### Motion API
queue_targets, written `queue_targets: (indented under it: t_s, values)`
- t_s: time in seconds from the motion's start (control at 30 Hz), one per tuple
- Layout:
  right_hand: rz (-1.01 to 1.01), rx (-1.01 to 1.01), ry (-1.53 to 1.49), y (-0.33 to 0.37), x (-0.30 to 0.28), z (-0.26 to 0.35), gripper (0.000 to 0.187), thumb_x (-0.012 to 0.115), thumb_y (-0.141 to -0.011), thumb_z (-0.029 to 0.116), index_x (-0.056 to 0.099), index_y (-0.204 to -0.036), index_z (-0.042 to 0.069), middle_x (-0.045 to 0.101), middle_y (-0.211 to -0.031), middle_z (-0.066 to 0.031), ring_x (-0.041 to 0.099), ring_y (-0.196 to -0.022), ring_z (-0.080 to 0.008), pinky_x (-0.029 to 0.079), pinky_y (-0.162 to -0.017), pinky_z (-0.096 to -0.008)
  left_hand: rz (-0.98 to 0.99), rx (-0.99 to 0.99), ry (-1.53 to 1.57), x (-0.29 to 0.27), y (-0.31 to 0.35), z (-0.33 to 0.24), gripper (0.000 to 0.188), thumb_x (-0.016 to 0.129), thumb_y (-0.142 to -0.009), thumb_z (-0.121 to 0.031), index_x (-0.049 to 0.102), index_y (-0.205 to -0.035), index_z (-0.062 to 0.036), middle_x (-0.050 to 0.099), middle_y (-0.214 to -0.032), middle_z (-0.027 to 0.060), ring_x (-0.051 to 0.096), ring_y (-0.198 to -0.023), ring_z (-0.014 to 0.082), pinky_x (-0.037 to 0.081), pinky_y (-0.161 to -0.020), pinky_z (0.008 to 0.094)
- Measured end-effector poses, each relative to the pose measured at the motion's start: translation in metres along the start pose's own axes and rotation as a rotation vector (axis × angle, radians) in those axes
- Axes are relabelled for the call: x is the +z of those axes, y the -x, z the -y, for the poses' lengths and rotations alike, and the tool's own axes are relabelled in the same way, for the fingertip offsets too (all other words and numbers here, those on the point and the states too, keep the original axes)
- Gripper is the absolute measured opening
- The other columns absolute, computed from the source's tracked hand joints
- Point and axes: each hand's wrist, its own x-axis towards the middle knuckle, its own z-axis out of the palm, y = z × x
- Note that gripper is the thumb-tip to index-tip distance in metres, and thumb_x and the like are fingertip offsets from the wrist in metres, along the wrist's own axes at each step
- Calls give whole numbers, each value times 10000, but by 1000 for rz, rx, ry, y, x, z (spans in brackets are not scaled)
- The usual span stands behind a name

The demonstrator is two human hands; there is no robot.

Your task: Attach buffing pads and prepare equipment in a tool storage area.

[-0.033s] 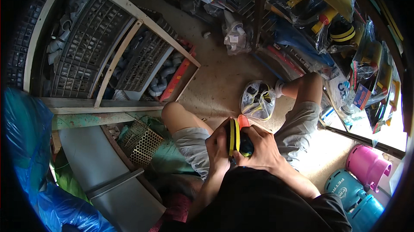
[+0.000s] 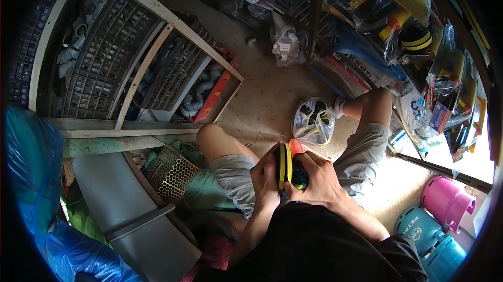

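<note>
Both of my hands hold a black object with two yellow bands (image 2: 285, 164) in front of my body, between my bent knees. My left hand (image 2: 265, 173) closes around its left side. My right hand (image 2: 318, 177) wraps its right side, thumb low and fingers bent over the top. A translucent orange-red piece (image 2: 296, 147) shows just beyond the fingers; whether it joins the black object I cannot tell. On the floor past my hands lies a clear plastic bag (image 2: 313, 136) with black and yellow things inside.
At left stands a wooden-framed rack (image 2: 140, 77) with dark plastic crates and grey pipe fittings. Packaged tools hang on the right-hand shelves (image 2: 414, 35). Pink (image 2: 443, 198) and teal (image 2: 416, 224) gas cylinders stand at lower right. A perforated metal basket (image 2: 175, 174) sits by my left knee.
</note>
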Motion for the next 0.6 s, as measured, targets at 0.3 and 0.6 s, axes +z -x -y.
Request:
queue_targets:
  t_s: [0.3,0.6]
  values:
    - [-26,116,-178,5,-38,-6,696,717,-841,496,632,-1229,-76,690,-1002,-289,693,-961,-482,544,-892,-507,62,-295,707,-15,-7,-35,500,519,-1112,-391,544,-1527,-112,694,-1321,167,736,-1007,258,586,-839,380]
    - [55,267,-68,-12,-81,20,896,913,-734,635,540,-1189,-41,724,-981,-234,767,-957,-402,579,-846,-461,299,-325,1081,-14,-19,-54,681,498,-1099,-552,414,-1623,-126,472,-1630,213,442,-1538,387,435,-1217,576]
